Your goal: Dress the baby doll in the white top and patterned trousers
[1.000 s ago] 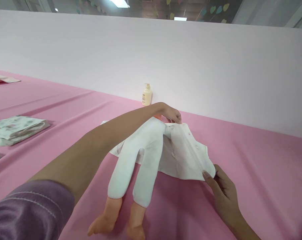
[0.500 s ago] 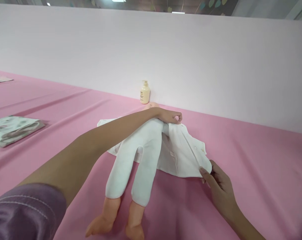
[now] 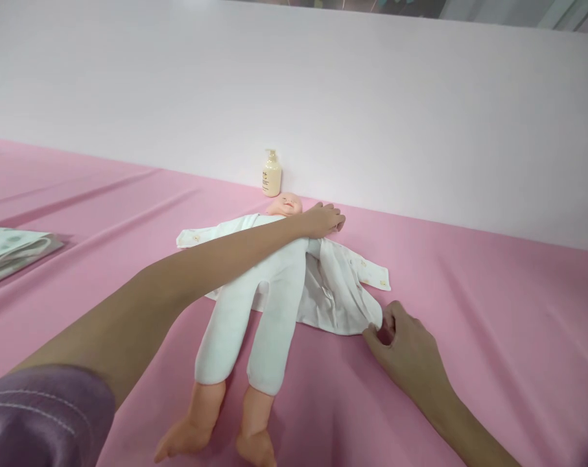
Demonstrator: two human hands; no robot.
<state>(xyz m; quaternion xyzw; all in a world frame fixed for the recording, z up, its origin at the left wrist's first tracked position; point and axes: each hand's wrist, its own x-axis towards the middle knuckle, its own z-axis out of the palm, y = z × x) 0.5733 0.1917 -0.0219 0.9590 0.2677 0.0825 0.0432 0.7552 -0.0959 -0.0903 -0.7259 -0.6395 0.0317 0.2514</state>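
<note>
A baby doll (image 3: 288,205) lies on its back on the pink cloth, bare feet toward me, in white leggings (image 3: 255,318). A white baby shirt (image 3: 340,288) is spread open under it, one sleeve out to the left. My left hand (image 3: 325,219) reaches across the doll and rests at the shirt's collar beside the doll's head, fingers stretched. My right hand (image 3: 400,344) pinches the shirt's lower right hem against the table.
A cream pump bottle (image 3: 271,174) stands against the white wall behind the doll's head. Folded patterned cloth (image 3: 11,250) lies at the far left. The pink table cover (image 3: 493,292) runs wide on both sides.
The shirt's right flap, held up before, now lies flat on the table. My right hand came down with the hem. The view dropped, and the doll's head now shows.
</note>
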